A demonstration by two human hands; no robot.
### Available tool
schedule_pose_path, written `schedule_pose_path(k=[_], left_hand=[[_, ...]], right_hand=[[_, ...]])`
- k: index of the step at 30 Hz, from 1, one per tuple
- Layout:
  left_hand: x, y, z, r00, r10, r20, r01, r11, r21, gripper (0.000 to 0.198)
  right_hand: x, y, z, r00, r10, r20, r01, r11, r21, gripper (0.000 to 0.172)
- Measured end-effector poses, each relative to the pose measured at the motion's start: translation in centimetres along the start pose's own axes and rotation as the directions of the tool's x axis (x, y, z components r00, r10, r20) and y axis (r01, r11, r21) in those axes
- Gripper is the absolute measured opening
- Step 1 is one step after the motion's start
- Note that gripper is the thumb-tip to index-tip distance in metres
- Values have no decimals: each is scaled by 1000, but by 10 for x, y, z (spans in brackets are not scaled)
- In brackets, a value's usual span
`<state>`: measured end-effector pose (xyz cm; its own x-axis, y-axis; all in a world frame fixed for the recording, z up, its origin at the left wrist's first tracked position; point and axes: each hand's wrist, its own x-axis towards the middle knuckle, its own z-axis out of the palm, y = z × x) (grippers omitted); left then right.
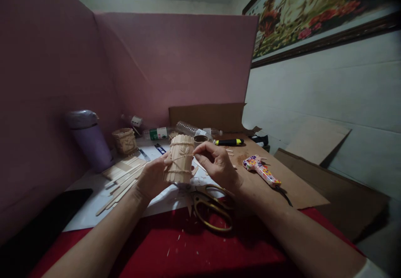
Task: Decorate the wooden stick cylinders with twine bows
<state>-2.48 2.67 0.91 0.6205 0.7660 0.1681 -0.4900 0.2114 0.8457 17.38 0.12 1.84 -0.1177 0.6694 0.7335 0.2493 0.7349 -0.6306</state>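
Note:
My left hand (153, 177) is wrapped round a small cup built of upright wooden sticks (180, 154), held above the table. Thin twine (181, 157) runs round the cup in a few bands. My right hand (216, 163) pinches the twine at the cup's right side, fingers closed. A pair of gold-handled scissors (211, 205) lies just under both hands on the red cloth (188, 248).
Loose wooden sticks (122, 177) lie on white paper at the left, near a purple tumbler (89, 140) and a second small stick cup (125, 141). A patterned glue gun (261, 170) rests on brown cardboard (294, 182). Plastic bottles (188, 129), a yellow-black cutter (229, 142) and pink boards (175, 60) stand behind.

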Motion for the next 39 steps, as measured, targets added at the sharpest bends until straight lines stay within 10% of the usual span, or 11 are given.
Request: schedule_pose_path(k=[13, 21, 39], left_hand=[[1, 1, 0, 999, 33, 22, -33, 999, -9, 69], [2, 1, -1, 997, 62, -56, -60, 998, 33, 69], [5, 0, 6, 970, 162, -180, -135, 979, 151, 60]], right_hand=[[1, 10, 0, 994, -104, -38, 88, 951, -295, 12], [0, 4, -4, 971, -238, 2, 186, 755, -629, 13], [-1, 14, 10, 984, 119, -130, -121, 993, -8, 7]])
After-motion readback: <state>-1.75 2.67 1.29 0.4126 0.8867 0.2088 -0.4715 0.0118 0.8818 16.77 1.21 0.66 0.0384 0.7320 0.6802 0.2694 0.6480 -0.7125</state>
